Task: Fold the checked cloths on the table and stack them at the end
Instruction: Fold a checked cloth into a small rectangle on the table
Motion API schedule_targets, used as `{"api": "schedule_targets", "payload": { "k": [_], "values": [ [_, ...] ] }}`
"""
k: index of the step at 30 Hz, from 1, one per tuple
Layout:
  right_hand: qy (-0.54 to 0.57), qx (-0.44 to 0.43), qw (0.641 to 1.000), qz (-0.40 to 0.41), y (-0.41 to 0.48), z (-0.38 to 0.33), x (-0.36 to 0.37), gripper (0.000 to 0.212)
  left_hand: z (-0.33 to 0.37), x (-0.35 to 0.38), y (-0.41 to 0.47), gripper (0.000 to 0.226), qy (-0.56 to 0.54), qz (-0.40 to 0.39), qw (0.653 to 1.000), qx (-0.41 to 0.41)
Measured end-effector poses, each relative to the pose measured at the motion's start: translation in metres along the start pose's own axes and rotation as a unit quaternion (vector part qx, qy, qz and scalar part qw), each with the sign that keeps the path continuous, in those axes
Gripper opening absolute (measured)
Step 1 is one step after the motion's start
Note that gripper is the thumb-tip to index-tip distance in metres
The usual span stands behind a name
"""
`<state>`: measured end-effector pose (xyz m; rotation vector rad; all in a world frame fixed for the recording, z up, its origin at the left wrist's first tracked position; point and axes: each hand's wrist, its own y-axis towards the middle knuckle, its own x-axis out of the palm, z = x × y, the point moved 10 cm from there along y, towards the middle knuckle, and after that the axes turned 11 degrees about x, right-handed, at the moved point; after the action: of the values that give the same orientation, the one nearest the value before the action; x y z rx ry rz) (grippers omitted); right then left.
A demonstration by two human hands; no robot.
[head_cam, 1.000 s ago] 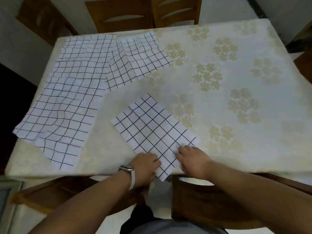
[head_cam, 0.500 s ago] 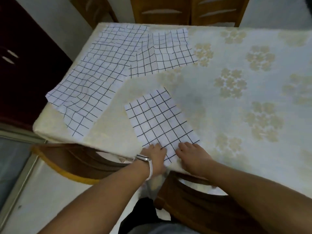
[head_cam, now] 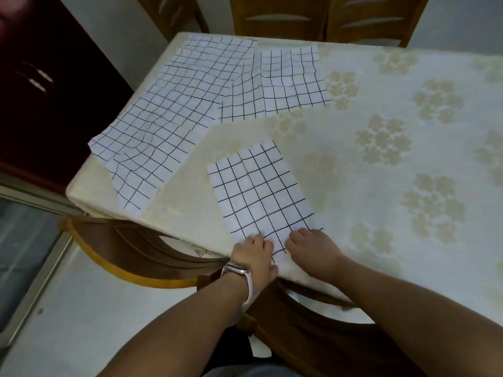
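1. The folded cloth (head_cam: 261, 191), white with a black grid, lay flat at lower centre of the frame. Its near edge reached the front edge of the bench (head_cam: 381, 164).
2. It looked light, thin and limp, and probably creased easily. It would likely sag or slide on the smooth cover if lifted at one point only.
3. The best hold seemed to be the two near corners, pinched through all layers. That way the fold would travel over evenly and the edges would meet.
4. The left hand (head_cam: 253, 254) sat on the cloth's near-left edge with its fingers bent down onto the fabric.
5. The right hand (head_cam: 313, 247) sat just beside it on the near-right edge, fingers likewise bent.
6. The thumbs were hidden, so I could not tell whether the hands pinched the cloth or only pressed it.
7. A large rumpled cloth (head_cam: 163, 131) lay spread open at left of centre, hanging a little over the bench corner.
8. A smaller unfolded cloth (head_cam: 283, 83) lay at upper centre, overlapping the large one.
9. A wooden chair (head_cam: 130, 254) stood at lower left, tucked under the bench edge.
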<state>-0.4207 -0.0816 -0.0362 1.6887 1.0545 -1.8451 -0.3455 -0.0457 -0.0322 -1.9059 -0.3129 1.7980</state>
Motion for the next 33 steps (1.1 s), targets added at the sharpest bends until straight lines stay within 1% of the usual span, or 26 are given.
{"api": "schedule_targets", "payload": {
  "k": [3, 7, 9, 11, 13, 15, 19, 21, 22, 24, 26, 27, 29, 30, 33],
  "values": [
    [0.013, -0.003, 0.999, 0.037, 0.0, -0.002, -0.011, 0.023, -0.002, 0.0, 0.0, 0.046, 0.008, -0.002, 1.0, -0.007],
    [0.031, -0.019, 0.996, 0.075, -0.001, -0.005, -0.025, 0.018, -0.006, -0.008, -0.007, 0.042, 0.008, -0.013, 1.0, 0.013],
    [0.034, -0.024, 0.995, 0.09, -0.001, -0.005, -0.033, 0.019, -0.009, -0.017, -0.013, 0.038, 0.008, 0.011, 1.0, 0.021],
    [0.029, -0.024, 0.994, 0.104, 0.0, -0.001, -0.042, 0.021, -0.015, -0.029, -0.019, 0.032, -0.01, 0.054, 0.998, 0.032],
    [0.022, -0.023, 0.993, 0.11, 0.001, 0.004, -0.05, 0.023, -0.022, -0.038, -0.023, 0.022, -0.034, 0.081, 0.995, 0.048],
    [0.008, -0.021, 0.994, 0.106, 0.003, 0.009, -0.056, 0.022, -0.031, -0.045, -0.027, 0.015, -0.044, 0.097, 0.993, 0.059],
    [0.006, -0.026, 0.994, 0.109, 0.005, 0.014, -0.074, 0.016, -0.047, -0.06, -0.034, 0.014, -0.063, 0.105, 0.99, 0.065],
    [0.012, -0.033, 0.995, 0.094, 0.006, 0.011, -0.083, 0.015, -0.05, -0.065, -0.036, 0.009, -0.072, 0.096, 0.989, 0.083],
    [0.008, -0.038, 0.997, 0.069, 0.008, 0.009, -0.082, 0.013, -0.051, -0.065, -0.037, 0.008, -0.079, 0.082, 0.989, 0.094],
    [0.0, -0.041, 0.999, -0.019, 0.013, 0.004, -0.074, 0.01, -0.054, -0.061, -0.035, 0.008, -0.099, 0.045, 0.987, 0.116],
    [0.006, -0.021, 0.993, -0.113, 0.019, 0.006, -0.066, 0.017, -0.059, -0.055, -0.032, 0.008, -0.111, 0.003, 0.984, 0.136],
    [0.019, -0.014, 0.99, -0.141, 0.022, 0.005, -0.067, 0.016, -0.061, -0.052, -0.03, 0.008, -0.112, -0.015, 0.983, 0.145],
    [0.033, -0.011, 0.987, -0.155, 0.031, 0.004, -0.071, 0.01, -0.067, -0.047, -0.027, 0.009, -0.122, -0.037, 0.98, 0.155],
    [0.033, -0.008, 0.988, -0.15, 0.036, 0.004, -0.074, 0.008, -0.071, -0.045, -0.025, 0.01, -0.134, -0.042, 0.978, 0.154],
    [0.024, 0.027, 0.991, -0.13, 0.055, 0.008, -0.084, 0.011, -0.093, -0.046, -0.017, 0.012, -0.19, -0.039, 0.971, 0.136]
  ]
}}
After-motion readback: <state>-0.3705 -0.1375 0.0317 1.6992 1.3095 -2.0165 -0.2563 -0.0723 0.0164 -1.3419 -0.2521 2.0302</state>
